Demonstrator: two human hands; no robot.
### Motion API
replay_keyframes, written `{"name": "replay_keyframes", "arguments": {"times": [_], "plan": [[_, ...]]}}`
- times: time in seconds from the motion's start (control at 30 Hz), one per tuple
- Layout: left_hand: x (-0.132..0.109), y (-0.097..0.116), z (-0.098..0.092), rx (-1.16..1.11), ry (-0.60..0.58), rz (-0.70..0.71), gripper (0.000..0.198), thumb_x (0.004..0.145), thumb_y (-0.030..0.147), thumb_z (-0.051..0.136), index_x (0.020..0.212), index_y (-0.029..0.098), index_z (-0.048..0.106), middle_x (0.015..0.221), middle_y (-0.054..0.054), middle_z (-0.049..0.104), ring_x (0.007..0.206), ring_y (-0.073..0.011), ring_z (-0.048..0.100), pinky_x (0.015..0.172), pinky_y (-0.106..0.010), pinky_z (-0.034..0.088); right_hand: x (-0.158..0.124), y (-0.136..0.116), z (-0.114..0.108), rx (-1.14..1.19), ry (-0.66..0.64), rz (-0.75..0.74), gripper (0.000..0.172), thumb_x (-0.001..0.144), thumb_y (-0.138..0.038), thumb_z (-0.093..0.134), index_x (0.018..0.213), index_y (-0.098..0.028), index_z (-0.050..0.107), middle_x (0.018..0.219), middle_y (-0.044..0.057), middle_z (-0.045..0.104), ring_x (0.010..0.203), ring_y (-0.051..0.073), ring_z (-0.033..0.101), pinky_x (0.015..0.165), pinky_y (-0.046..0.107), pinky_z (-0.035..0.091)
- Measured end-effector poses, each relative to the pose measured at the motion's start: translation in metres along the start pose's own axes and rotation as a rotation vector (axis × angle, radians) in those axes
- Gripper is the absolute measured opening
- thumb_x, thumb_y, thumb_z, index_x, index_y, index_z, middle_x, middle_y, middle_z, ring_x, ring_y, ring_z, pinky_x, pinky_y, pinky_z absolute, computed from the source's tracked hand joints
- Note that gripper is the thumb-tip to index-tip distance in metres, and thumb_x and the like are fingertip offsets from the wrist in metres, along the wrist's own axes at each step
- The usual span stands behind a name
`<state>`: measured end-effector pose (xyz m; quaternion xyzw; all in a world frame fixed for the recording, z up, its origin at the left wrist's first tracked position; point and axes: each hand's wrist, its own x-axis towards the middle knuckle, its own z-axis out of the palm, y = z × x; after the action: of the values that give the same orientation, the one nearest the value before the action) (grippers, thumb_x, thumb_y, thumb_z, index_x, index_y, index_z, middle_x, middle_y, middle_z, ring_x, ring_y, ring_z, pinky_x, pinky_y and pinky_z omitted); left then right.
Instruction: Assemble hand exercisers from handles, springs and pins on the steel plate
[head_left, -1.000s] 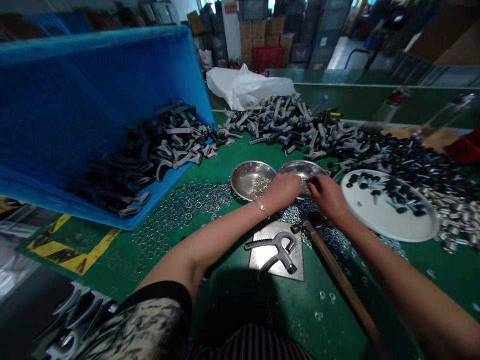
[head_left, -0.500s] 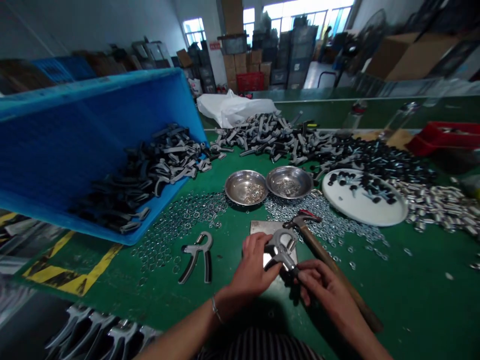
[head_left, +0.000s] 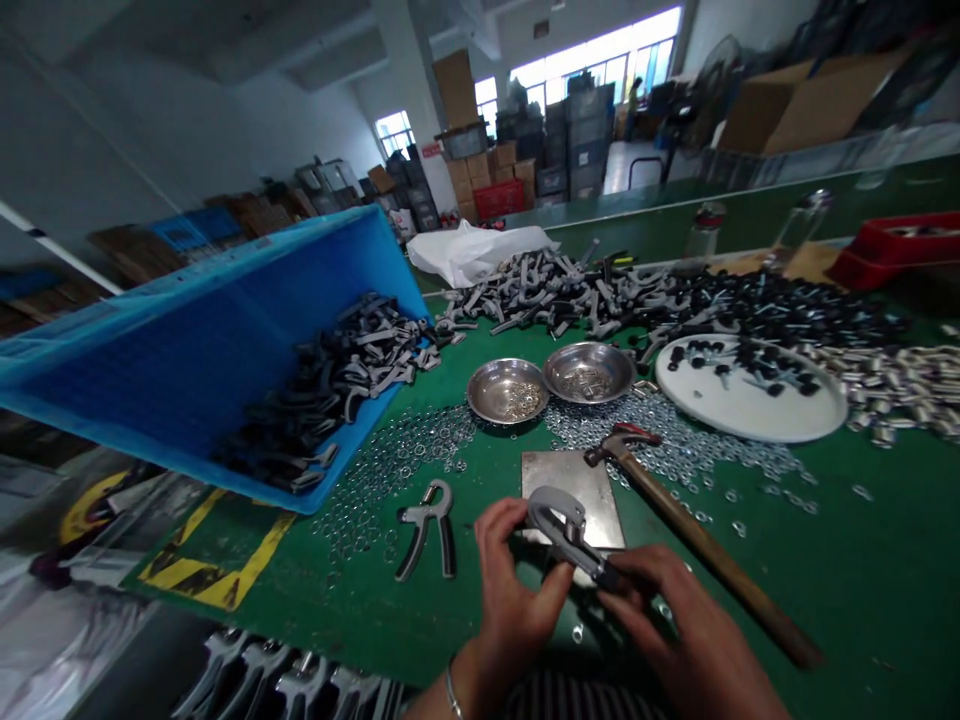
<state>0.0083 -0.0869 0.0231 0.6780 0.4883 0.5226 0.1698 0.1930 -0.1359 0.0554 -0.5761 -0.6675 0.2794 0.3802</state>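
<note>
Between my two hands is a grey and black hand grip strengthener (head_left: 559, 510) with a coil spring, held over the near part of a flat metal plate (head_left: 574, 480). The fingers and thumb of my left hand (head_left: 514, 580) grip its curved grey side. My right hand (head_left: 667, 610) pinches the dark knob end at the lower right; its fingertips are partly hidden. A second hand grip strengthener (head_left: 427, 530) lies on the green table to the left. A claw hammer (head_left: 697, 535) with a wooden handle rests right of the plate.
A tilted blue crate (head_left: 360, 240) at left holds grey and black handles. Two metal bowls (head_left: 487, 395) with small parts stand beyond the plate. A white tray (head_left: 735, 410) carries black-headed bolts. Loose rings (head_left: 405, 450), nuts (head_left: 690, 455) and piled handles (head_left: 525, 285) cover parts of the table (head_left: 900, 580).
The camera view has tilted and shifted. The hand grip strengthener has turned in my hands and come nearer to me, baring more of the metal plate. Both hands still hold it.
</note>
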Motion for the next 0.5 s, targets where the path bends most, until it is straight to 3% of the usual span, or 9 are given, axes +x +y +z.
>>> {"name": "replay_keyframes", "arguments": {"times": [0.17, 0.4, 0.5], "plan": [[0.0, 0.003, 0.002, 0.005, 0.024, 0.043, 0.059, 0.071, 0.018, 0.071, 0.125, 0.021, 0.047, 0.122, -0.012, 0.051, 0.116, -0.028, 0.053, 0.097, -0.047, 0.048, -0.001, 0.005, -0.001, -0.097, -0.073, -0.036, 0.017, 0.095, -0.035, 0.056, 0.109, -0.026, 0.061, 0.103, 0.008, 0.069, 0.093, 0.025, 0.068, 0.079, 0.038, 0.057], [0.0, 0.004, 0.007, 0.013, 0.028, 0.082, 0.057, 0.075, 0.015, 0.068, 0.127, 0.021, 0.047, 0.124, -0.012, 0.049, 0.116, -0.0273, 0.052, 0.098, -0.046, 0.048, 0.005, 0.019, 0.011, -0.147, -0.093, -0.043, 0.018, 0.095, -0.034, 0.046, 0.092, -0.022, 0.059, 0.091, 0.009, 0.067, 0.083, 0.025, 0.066, 0.075, 0.037, 0.054], [0.0, 0.002, 0.009, -0.012, 0.013, 0.077, 0.055, 0.077, 0.014, 0.066, 0.128, 0.021, 0.047, 0.125, -0.012, 0.049, 0.117, -0.0268, 0.052, 0.099, -0.045, 0.048, 0.007, 0.014, 0.018, -0.019, -0.103, 0.024, 0.022, 0.096, -0.038, 0.043, 0.088, -0.023, 0.056, 0.085, 0.007, 0.066, 0.079, 0.023, 0.064, 0.072, 0.034, 0.051]]}}
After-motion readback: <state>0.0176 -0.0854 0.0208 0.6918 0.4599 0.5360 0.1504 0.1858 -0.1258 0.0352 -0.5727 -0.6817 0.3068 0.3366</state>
